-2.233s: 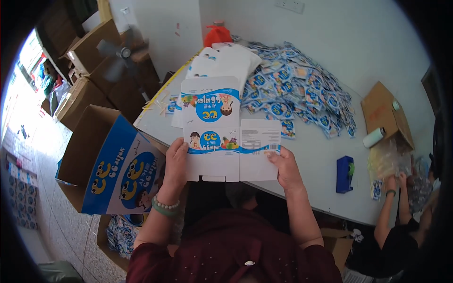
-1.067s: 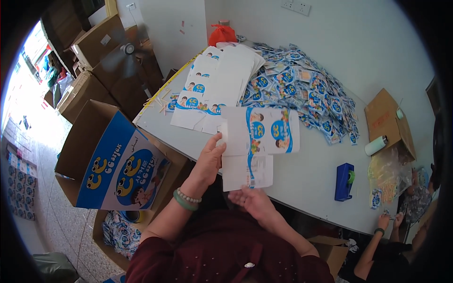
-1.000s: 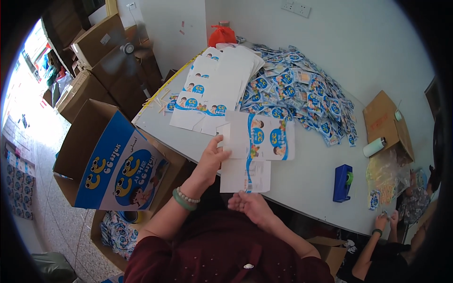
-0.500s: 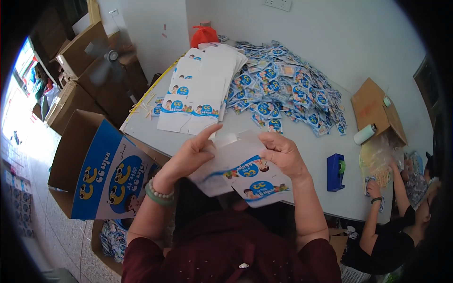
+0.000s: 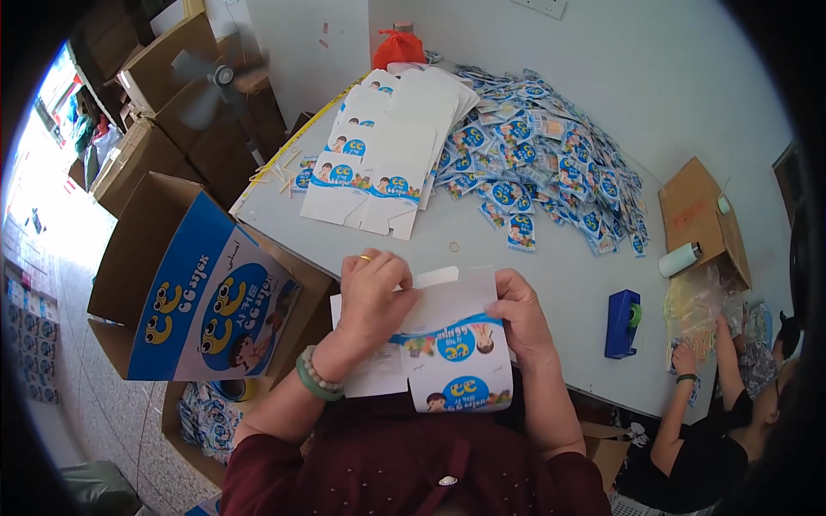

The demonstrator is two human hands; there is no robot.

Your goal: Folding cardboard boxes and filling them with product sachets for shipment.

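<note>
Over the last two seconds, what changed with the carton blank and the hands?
The carton blank, earlier flat on the table under both hands, has been lifted toward the body and bent into a curved, partly folded shape. Left hand and right hand now grip its upper edge. The stack of blanks, sachet pile, blue tape dispenser and big open box stayed put.

Head-worn fisheye, steeply downward, close above table (image 5: 568,284)

Bright, even light with fisheye bending

Daylight is blowing out the far left edge; dark vignetting is ringing the view, and the desk (image 5: 551,275) is showing soft shadows.
</note>
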